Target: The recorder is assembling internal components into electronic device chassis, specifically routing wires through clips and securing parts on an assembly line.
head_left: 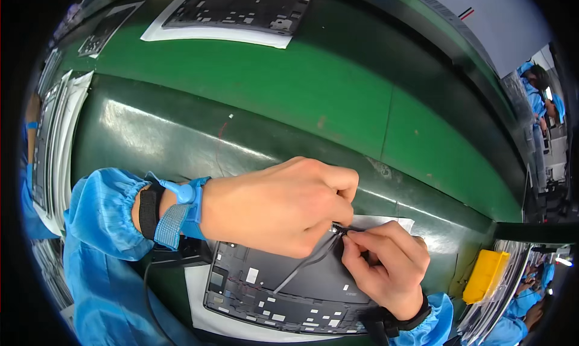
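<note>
A dark tablet housing [259,285] with several small white and silver pads lies on a white sheet [202,304] in front of me. Over its far edge my left hand [283,204] is closed, fingers curled down; what they hold is hidden. My right hand [389,264] pinches a small dark part at the far right corner of the housing, thumb against forefinger. From between the hands a thin dark grey strip [307,261] runs slantwise down over the housing. A small shiny bit shows where the fingertips of both hands come close together.
Another housing [241,11] rests on white foam at the back. A dark panel [108,32] lies far left, near a stack of housings and sheets [63,141]. A yellow box [485,276] stands right. Other people in blue sit at both sides. A cord runs by my left wrist.
</note>
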The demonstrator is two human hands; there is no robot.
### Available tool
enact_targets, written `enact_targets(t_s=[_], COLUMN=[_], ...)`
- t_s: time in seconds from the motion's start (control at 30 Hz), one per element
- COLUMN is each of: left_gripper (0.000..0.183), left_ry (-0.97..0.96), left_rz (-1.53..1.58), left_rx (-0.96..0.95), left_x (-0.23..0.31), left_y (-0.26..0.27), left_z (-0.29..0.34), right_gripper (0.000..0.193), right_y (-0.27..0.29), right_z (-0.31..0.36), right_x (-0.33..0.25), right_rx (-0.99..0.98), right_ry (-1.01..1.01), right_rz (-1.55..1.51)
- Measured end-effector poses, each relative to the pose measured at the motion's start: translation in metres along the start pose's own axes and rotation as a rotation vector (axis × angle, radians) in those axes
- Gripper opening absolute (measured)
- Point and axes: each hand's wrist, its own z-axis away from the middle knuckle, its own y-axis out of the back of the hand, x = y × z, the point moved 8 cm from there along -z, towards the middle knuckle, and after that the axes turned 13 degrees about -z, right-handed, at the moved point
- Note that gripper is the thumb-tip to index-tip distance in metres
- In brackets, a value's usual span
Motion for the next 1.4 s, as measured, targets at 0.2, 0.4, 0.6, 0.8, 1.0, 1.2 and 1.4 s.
enact_targets(t_s=[0.2, 0.4, 0.6, 0.8, 1.0, 1.2, 1.4], left_gripper=[0.022, 0.017, 0.010, 0.010, 0.011, 0.012, 0.010], left_ry=[0.003, 0.006, 0.155, 0.223, 0.178, 0.230, 0.197], left_rz=[0.077, 0.097, 0.109, 0.068, 0.063, 0.068, 0.078], left_rx=[0.015, 0.052, -0.003, -0.037, 0.007, -0.038, -0.015], left_x=[0.003, 0.006, 0.001, 0.002, 0.006, 0.007, 0.005], left_y=[0.003, 0.004, -0.005, -0.007, -0.009, -0.014, -0.006], left_z=[-0.005, -0.005, -0.010, -0.013, -0.015, -0.020, -0.012], right_gripper=[0.015, 0.016, 0.015, 0.016, 0.018, 0.018, 0.019], right_y=[0.004, 0.003, 0.009, 0.008, 0.007, 0.014, 0.007], right_z=[-0.001, -0.010, -0.002, -0.002, -0.003, 0.004, -0.008], right_x=[0.004, 0.027, 0.019, 0.017, 0.016, 0.025, 0.015], right_rx=[0.078, -0.030, 0.038, 0.074, 0.057, 0.081, 0.068], right_ry=[-0.118, -0.451, -0.217, -0.133, -0.140, -0.127, -0.104], right_rz=[-0.070, -0.254, -0.165, -0.077, -0.025, -0.150, -0.029])
